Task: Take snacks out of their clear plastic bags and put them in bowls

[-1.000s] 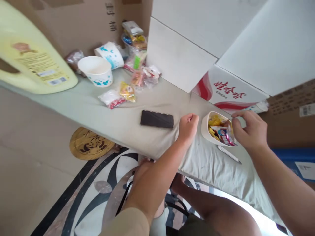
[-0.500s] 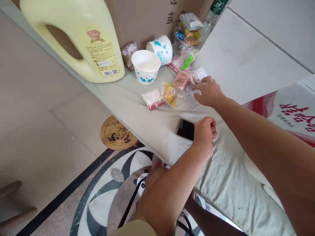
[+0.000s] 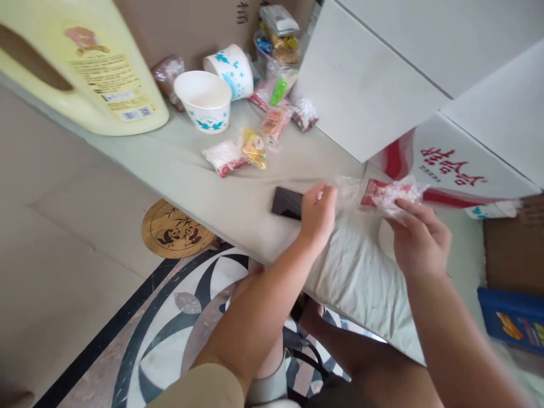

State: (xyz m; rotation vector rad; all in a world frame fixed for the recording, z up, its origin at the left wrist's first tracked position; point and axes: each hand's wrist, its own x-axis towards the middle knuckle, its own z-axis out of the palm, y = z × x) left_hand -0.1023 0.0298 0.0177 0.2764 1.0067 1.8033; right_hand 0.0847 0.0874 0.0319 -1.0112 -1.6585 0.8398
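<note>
My right hand point(image 3: 420, 232) is closed on a snack packet point(image 3: 389, 195) in clear wrapping with red and white showing. It is held up over the bench, in front of a red and white carton. My left hand point(image 3: 319, 212) is curled shut beside a black phone point(image 3: 287, 203), which lies on the cloth. Whether something small is in those fingers cannot be made out. A bit of clear film point(image 3: 347, 190) shows between the two hands. Further back lie a pink wrapped snack point(image 3: 275, 120), a yellow wrapped snack point(image 3: 254, 148) and a white and red packet point(image 3: 226, 156).
Two paper cups point(image 3: 204, 105) with blue leaves, one tipped over, stand behind the snacks. A large yellow jug point(image 3: 114, 73) is at left. White boxes point(image 3: 374, 73) and the red and white carton point(image 3: 450, 164) line the back right. A blue packet point(image 3: 512, 320) lies at far right.
My right hand has left the snack pile and moved right, now with a red and white packet in it. My left hand stays by the phone. The view has turned to the right.
</note>
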